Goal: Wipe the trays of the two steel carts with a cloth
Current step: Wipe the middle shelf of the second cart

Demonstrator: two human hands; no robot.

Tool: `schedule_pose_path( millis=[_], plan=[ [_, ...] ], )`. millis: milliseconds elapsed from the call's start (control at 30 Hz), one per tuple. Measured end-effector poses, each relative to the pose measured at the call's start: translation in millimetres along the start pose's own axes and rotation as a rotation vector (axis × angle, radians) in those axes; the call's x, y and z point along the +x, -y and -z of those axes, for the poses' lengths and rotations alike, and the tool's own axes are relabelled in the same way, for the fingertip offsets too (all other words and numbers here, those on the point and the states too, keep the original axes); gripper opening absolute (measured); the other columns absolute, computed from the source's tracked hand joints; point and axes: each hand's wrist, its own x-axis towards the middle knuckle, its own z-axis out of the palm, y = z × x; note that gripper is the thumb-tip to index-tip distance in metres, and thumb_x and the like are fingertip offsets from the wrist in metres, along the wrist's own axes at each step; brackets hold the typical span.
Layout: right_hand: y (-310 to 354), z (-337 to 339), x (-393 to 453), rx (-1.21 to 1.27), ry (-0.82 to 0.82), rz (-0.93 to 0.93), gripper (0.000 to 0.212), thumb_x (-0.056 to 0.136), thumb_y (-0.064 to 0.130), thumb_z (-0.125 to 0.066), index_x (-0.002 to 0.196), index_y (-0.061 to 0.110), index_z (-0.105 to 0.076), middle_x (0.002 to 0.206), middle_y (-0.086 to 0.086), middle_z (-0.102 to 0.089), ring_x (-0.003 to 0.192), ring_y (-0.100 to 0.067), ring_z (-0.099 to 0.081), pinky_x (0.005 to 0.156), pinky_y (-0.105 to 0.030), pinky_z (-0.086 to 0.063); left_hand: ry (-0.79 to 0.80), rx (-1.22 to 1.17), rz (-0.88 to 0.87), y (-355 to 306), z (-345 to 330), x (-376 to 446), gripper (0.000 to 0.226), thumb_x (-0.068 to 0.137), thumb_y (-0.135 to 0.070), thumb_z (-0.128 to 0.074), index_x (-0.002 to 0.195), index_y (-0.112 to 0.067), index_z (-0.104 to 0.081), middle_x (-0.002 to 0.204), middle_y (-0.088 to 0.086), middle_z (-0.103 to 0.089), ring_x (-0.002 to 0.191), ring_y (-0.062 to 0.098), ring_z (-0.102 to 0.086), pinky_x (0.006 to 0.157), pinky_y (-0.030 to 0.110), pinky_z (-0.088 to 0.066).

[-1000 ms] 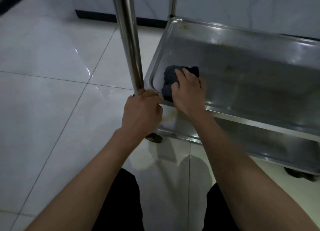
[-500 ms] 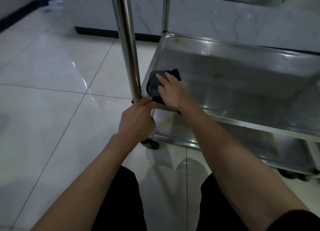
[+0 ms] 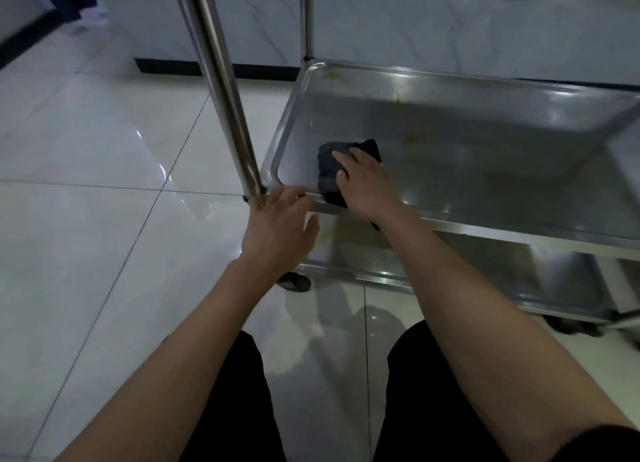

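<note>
I count one steel cart (image 3: 450, 170) in front of me, with two of its trays in plain sight: the middle tray (image 3: 485, 90) I am working in and a lower tray (image 3: 415, 260) beneath it, plus the edge of a third at the top of my view. Two upright posts show, the near post (image 3: 221, 90) and the far post (image 3: 306, 18), and two wheels at floor level. There is one cloth (image 3: 330, 170). I can read no brand, label or writing anywhere.

The cloth is dark, bunched, and lies in the middle tray's near left corner, draping over the front rim. My right hand (image 3: 367, 184) presses it flat with straight fingers. My left hand (image 3: 280, 226) rests loosely spread on the tray's corner beside the near post, gripping nothing. The tray is dull grey steel with brownish stains along its far wall.
</note>
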Motion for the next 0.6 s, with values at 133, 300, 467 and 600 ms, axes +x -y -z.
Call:
schedule_pose_path(
  millis=[133, 300, 467, 600],
  plan=[
    [-29, 13, -18, 0.008, -0.028, -0.046, 0.05, 0.106, 0.033, -0.029, 0.155, 0.029, -0.029, 0.164, -0.005, -0.019, 0.15, -0.024, -0.019, 0.122, -0.045, -0.017, 0.024, -0.033, -0.101, -36, -5, 14, 0.035, 0.098, -0.035, -0.046, 0.12, -0.021, -0.068, 0.122, -0.003, -0.066, 0.113, 0.018, -0.058, 0.095, 0.041, -0.045],
    [-83, 37, -46, -0.036, -0.036, -0.106, 0.049, 0.107, 0.032, -0.028, 0.155, 0.028, -0.03, 0.165, -0.006, -0.019, 0.151, -0.024, -0.016, 0.121, -0.045, -0.017, 0.031, -0.069, -0.149, -72, -11, 33, 0.03, 0.096, -0.03, -0.044, 0.103, -0.018, -0.07, 0.109, 0.0, -0.065, 0.101, 0.021, -0.057, 0.085, 0.042, -0.047],
    [-138, 67, -78, -0.019, -0.069, -0.198, 0.048, 0.107, 0.03, -0.031, 0.155, 0.025, -0.033, 0.164, -0.005, -0.022, 0.151, -0.021, -0.016, 0.12, -0.042, -0.022, 0.021, -0.107, -0.21, -106, -22, 47, 0.029, 0.095, -0.03, -0.05, 0.108, -0.016, -0.071, 0.114, 0.002, -0.066, 0.102, 0.024, -0.059, 0.084, 0.037, -0.042],
    [-169, 84, -98, 0.027, -0.137, -0.28, 0.047, 0.106, 0.031, -0.034, 0.154, 0.028, -0.034, 0.163, -0.006, -0.023, 0.149, -0.023, -0.022, 0.119, -0.039, -0.024, 0.116, -0.143, -0.176, -139, -30, 57, 0.029, 0.094, -0.036, -0.053, 0.109, -0.019, -0.071, 0.115, 0.001, -0.062, 0.109, 0.025, -0.056, 0.089, 0.041, -0.047]
  ],
)
